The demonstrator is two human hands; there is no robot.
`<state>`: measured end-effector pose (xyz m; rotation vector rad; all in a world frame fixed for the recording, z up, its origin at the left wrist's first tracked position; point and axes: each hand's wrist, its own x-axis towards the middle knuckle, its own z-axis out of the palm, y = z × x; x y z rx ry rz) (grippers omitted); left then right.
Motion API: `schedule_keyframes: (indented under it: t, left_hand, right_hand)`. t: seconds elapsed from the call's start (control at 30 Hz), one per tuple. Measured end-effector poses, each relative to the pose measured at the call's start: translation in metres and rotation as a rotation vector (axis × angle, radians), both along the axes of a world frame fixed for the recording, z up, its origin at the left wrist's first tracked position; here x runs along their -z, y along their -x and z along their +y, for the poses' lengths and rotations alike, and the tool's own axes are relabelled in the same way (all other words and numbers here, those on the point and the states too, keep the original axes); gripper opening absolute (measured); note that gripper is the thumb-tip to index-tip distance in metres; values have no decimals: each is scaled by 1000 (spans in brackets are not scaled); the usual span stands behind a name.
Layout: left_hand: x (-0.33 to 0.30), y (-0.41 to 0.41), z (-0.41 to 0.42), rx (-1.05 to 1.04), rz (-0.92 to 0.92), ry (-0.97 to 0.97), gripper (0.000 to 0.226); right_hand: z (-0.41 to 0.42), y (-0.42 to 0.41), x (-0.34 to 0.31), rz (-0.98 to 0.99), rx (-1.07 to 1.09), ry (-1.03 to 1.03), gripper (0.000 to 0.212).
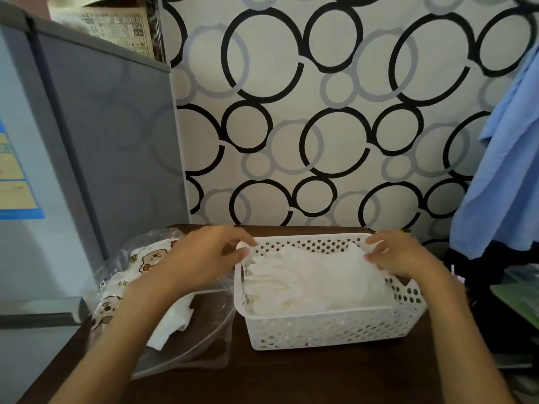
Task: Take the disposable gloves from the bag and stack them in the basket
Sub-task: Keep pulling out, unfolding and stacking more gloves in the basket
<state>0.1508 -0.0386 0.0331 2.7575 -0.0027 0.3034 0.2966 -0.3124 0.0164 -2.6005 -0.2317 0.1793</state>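
Note:
A white perforated basket stands on the dark wooden table and holds a flat stack of translucent white disposable gloves. My left hand reaches over the bag, and its thumb and forefinger pinch the basket's far left corner rim. My right hand is at the far right corner, where its fingertips pinch the edge of the top glove by the rim. To the left of the basket lies the clear plastic bag with cartoon bear prints, with a few white gloves inside, partly hidden under my left forearm.
A grey cabinet rises at the left, right behind the bag. A wall with black and grey circles backs the table. Blue cloth hangs at the right above dark clutter. Bare table top shows in front of the basket.

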Motion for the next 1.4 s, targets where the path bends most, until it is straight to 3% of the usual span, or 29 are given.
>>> schedule_keyframes:
  t: [0.17,0.3,0.43,0.53,0.6,0.7,0.8,0.93,1.1,1.17,1.27,1.4]
  left_hand:
    - [9,-50,-55,295,280,-172,65]
    - [32,-71,-64,237,528,-386,93]
    - [40,-70,-65,226,542,-444,98]
    - [32,-71,-66,213,498,-368,103]
    - [22,-70,-63,171,486,-317,106]
    - [14,-67,-59,103,558,-383,111]
    - [14,-57,-56,115,497,-342,105]
    - [1,-18,-29,-13,225,-111,95]
    - [-9,39,24,-359,558,-217,109]
    - [-7,48,36,-446,644,-213,91]
    - [-1,47,55,-474,635,-236,49]
    - [-1,46,70,-378,640,-97,38]
  right_hand:
    - [12,9,9,33,97,32,36]
    - [7,13,12,-139,200,-4,27]
    - [3,9,10,-138,175,-56,35]
    - [3,10,-5,-150,-9,-150,50]
    - [5,15,-10,-23,-152,-86,64]
    - [10,17,1,220,-185,189,83]
    - [8,18,-1,239,-176,200,80]
    - [15,33,-20,-43,-193,-4,55]
    - [72,92,-31,-182,-464,-154,25]
    - [96,118,-29,-146,-594,-148,23]
    - [128,146,-18,-98,-722,-82,27]
    - [170,165,13,-160,-739,59,31]
